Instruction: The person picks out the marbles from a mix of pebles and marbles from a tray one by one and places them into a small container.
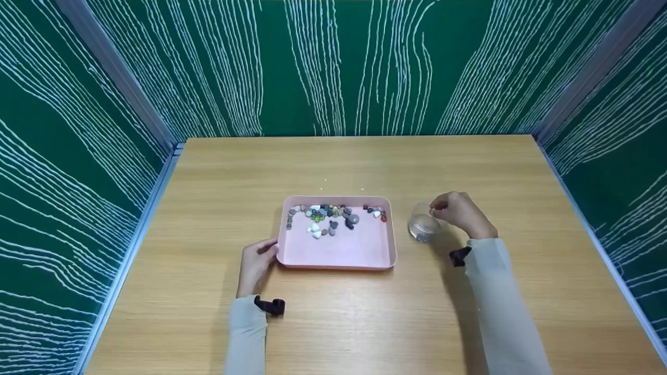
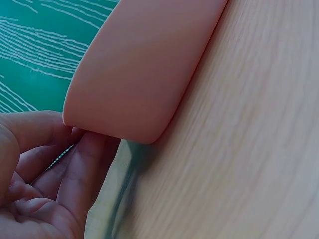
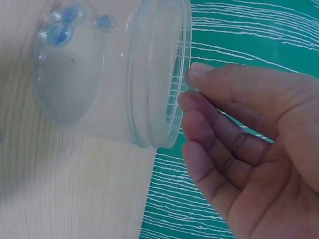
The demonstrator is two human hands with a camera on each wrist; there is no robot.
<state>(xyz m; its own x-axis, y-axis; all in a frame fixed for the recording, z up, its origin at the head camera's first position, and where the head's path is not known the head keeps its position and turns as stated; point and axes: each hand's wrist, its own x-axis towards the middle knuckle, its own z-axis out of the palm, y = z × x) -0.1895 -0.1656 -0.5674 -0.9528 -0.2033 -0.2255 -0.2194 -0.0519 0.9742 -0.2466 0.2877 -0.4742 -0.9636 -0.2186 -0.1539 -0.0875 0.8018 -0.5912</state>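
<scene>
- Pink tray [image 1: 341, 256]: the left hand [image 1: 257, 263] grips its left edge.
- Right hand [image 1: 461, 212]: thumb and forefinger pinch a small object [image 3: 188, 79].
- Clear jar [image 1: 423, 227] stands upright, right of the tray, its mouth just beneath that hand.

Room is left between the tray [image 1: 338, 254] and the jar [image 1: 423, 227], so that a strip of table [image 1: 354, 323] can be passed from the near edge to the back wall [image 1: 365, 67], where reach is stopped. The tray's left side is blocked by the left hand [image 1: 256, 263]; its near half is unobstructed from above, its far half crowded by stones [image 1: 355, 219]. The jar's mouth is obstructed by the right hand [image 1: 464, 212], by which a bead [image 3: 188, 79] is apparently pinched; the jar's near-right side is barred by the forearm [image 1: 503, 291].
</scene>
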